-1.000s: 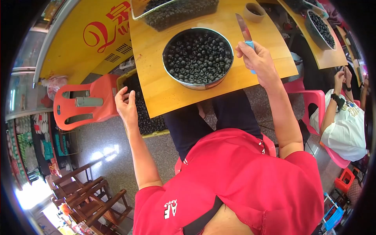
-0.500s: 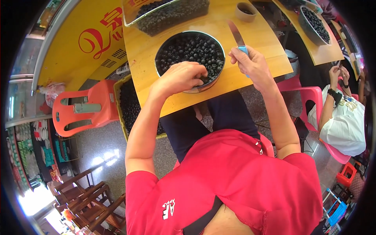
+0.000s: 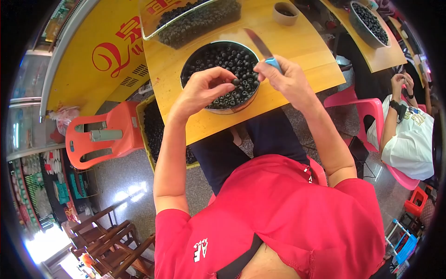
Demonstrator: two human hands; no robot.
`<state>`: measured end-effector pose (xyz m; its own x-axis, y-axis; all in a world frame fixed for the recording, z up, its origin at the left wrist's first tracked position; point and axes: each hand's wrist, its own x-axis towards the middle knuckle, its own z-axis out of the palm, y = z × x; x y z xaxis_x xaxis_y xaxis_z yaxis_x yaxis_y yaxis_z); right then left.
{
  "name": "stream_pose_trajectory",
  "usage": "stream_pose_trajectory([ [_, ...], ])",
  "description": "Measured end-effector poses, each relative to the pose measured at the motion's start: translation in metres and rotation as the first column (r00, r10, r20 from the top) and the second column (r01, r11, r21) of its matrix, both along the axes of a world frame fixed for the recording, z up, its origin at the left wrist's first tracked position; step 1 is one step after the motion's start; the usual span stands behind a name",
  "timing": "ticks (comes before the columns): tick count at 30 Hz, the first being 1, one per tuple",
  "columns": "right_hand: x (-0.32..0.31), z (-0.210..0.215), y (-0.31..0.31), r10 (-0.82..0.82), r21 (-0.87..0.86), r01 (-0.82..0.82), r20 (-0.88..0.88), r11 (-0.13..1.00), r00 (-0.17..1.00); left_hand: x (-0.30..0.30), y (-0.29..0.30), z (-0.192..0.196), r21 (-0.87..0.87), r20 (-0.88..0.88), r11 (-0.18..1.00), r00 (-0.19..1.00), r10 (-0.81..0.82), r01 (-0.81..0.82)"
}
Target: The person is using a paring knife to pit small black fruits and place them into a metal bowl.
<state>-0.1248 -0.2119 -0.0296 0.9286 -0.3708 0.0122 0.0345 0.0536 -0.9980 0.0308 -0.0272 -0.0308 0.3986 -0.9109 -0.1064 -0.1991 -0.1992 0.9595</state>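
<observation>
My right hand (image 3: 287,80) is closed round the blue handle of a knife (image 3: 260,44); its blade points up and to the left above the bowl's right rim. The thumb and finger of my left hand (image 3: 204,90) pinch a small dark round fruit (image 3: 236,82) over the bowl. Both hands are close together, with a narrow gap between their fingertips. Beneath them, the round bowl (image 3: 232,109) is full of the same dark fruits (image 3: 227,58), several showing pale rings. It stands near the front edge of the wooden table (image 3: 304,60).
Behind the bowl stands a clear rectangular tub (image 3: 186,17) of dark fruits, with a small beige cup (image 3: 291,21) to its right. A yellow crate (image 3: 141,118) of fruits sits below the table's left edge, beside an orange chair (image 3: 125,135). At right, a co-worker (image 3: 409,144) sits by another table (image 3: 385,58).
My left hand has risen from among the fruits and now pinches one above them. My right hand has moved left with the knife, toward the left hand.
</observation>
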Motion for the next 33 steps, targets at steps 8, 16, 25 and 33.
stream_pose_trajectory([
  [8,0.01,0.014,0.03,0.131,-0.013,-0.13,0.084,0.991,0.988,-0.023,0.005,0.017,-0.154,-0.203,0.984,0.978,0.053,-0.086],
  [16,0.012,0.018,0.035,0.083,0.115,-0.095,0.104,0.989,0.991,-0.041,0.007,0.014,-0.227,-0.269,0.917,0.926,0.264,-0.328],
  [25,0.013,0.018,0.038,0.062,0.211,-0.078,0.082,0.974,0.995,-0.051,0.005,0.009,-0.317,-0.353,0.843,0.879,0.321,-0.435],
  [33,0.011,0.006,0.04,0.014,-0.64,0.212,0.329,0.739,0.944,-0.052,0.006,0.001,-0.362,-0.403,0.808,0.86,0.313,-0.464],
])
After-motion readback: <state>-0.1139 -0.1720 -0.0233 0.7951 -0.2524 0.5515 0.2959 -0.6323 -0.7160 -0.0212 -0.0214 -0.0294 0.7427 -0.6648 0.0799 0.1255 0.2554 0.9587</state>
